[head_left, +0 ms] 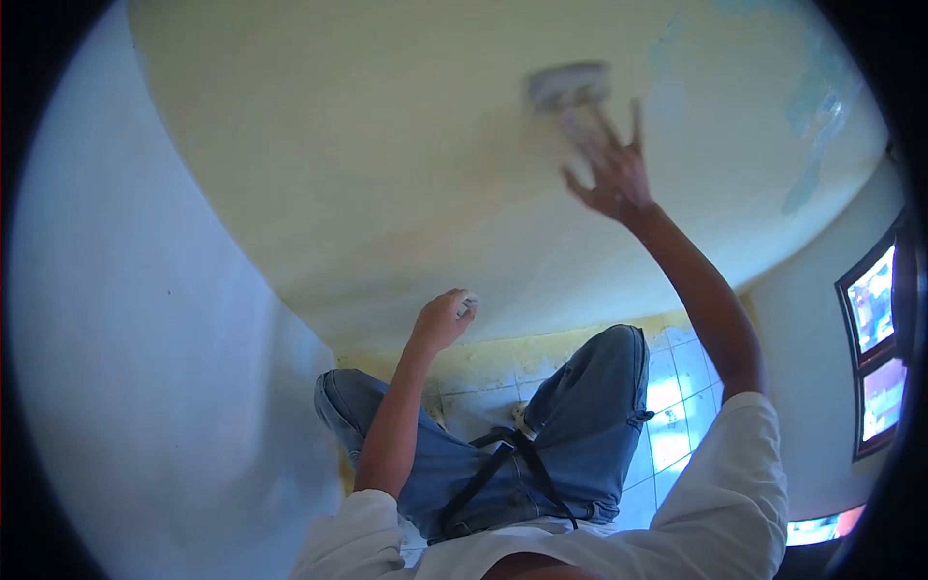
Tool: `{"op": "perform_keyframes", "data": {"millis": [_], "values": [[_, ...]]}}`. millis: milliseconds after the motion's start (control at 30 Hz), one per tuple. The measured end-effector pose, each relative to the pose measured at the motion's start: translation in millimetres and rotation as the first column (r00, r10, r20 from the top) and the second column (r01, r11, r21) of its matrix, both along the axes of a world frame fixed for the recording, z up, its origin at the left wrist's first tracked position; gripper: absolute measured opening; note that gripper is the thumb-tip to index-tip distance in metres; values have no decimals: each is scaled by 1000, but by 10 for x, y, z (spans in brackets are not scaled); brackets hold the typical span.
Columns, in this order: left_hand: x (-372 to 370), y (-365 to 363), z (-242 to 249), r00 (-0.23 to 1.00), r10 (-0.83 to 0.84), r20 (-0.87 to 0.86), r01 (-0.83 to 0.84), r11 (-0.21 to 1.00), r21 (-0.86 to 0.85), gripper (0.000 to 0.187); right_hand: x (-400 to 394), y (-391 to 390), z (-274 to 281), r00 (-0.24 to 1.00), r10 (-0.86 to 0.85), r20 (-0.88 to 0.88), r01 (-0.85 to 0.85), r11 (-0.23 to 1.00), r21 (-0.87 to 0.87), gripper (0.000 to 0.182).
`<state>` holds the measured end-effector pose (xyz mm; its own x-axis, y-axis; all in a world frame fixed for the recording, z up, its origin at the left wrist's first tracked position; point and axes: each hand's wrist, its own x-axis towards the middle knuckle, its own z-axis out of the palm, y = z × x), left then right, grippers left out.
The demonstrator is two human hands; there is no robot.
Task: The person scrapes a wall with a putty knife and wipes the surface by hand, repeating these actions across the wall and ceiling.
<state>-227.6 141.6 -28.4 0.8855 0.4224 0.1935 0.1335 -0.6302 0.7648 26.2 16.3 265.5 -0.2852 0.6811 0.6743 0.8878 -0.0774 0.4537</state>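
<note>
My right hand (616, 176) is raised against the cream wall (367, 145), its fingers partly spread around the pale handle of a wide-headed tool. Motion blurs the tool (568, 87), which looks like a putty knife or flat brush; its broad greyish head is up at the wall surface. Lower and to the left, my left hand (444, 320) is closed, with its fingers curled around a small whitish object (467, 304). Its kind cannot be made out. That hand is near the lower part of the wall, above my left knee.
Bluish bare patches (822, 106) mark the wall at upper right. A white side wall (126, 319) meets it in a corner at left. Below are my bent legs in jeans (580, 425) and a tiled floor (670, 435). A dark-framed window (875, 300) is at right.
</note>
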Motion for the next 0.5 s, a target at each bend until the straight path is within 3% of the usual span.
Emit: {"op": "perform_keyframes", "data": {"millis": [67, 167, 267, 300, 400, 500], "values": [[-7, 32, 4, 1000, -24, -9, 24, 1000, 6, 22, 22, -16, -124, 971, 105, 216, -35, 953, -302, 67], [6, 32, 95, 998, -22, -52, 22, 1000, -11, 23, 219, -19, 57, 914, -229, 334, 219, 973, 69, 70], [12, 33, 85, 1000, -2, -16, 1, 999, -39, 25, -5, 58, -235, 998, 19, 64, -9, 989, -149, 63], [3, 60, 75, 999, -8, -42, 7, 1000, -25, 25, -49, 70, -202, 979, 78, 188, -36, 976, -216, 64], [0, 66, -4, 992, -34, -119, 32, 999, -13, 29, 200, 65, -56, 995, -39, 97, 27, 993, 117, 71], [17, 41, -149, 972, -80, -220, 77, 997, -21, 38, 18, 89, -191, 997, 12, 80, -6, 996, -84, 73]]}}
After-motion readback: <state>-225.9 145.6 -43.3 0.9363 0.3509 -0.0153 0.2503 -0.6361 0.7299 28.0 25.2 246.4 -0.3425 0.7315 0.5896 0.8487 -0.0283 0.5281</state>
